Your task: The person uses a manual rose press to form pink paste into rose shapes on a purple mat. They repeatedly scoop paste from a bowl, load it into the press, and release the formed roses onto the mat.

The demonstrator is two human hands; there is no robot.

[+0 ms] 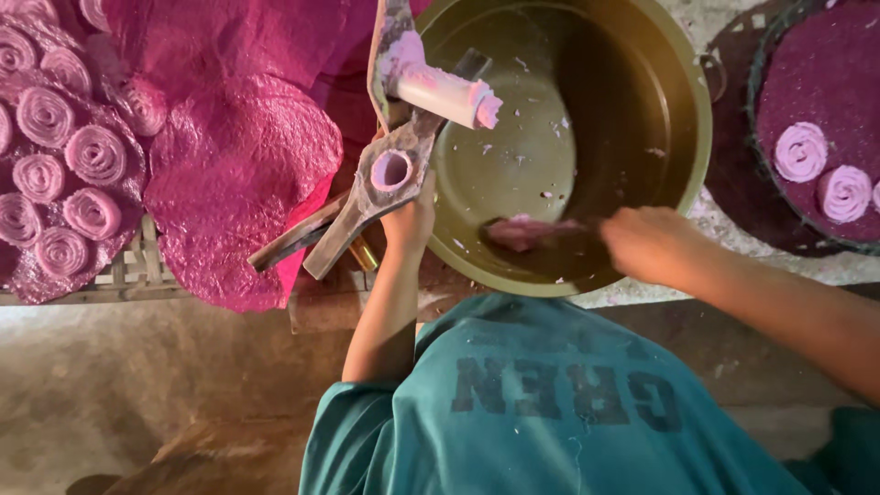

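Glossy metal basin (pixel 678 119), worn wooden press (pixel 385 183), rough pink cloth (pixel 238 174).

No package, label, sign or screen shows anywhere around either grip. The only lettering is a row of dark block print across the teal shirt (pixel 550 403), just below both grips at the bottom of the view.

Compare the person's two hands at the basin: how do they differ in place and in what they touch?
The left hand rests at the olive basin's rim, against the metal press; the right hand reaches inside the basin. The left looks sharp; the right is blurred, next to a pink lump. Both are bare.
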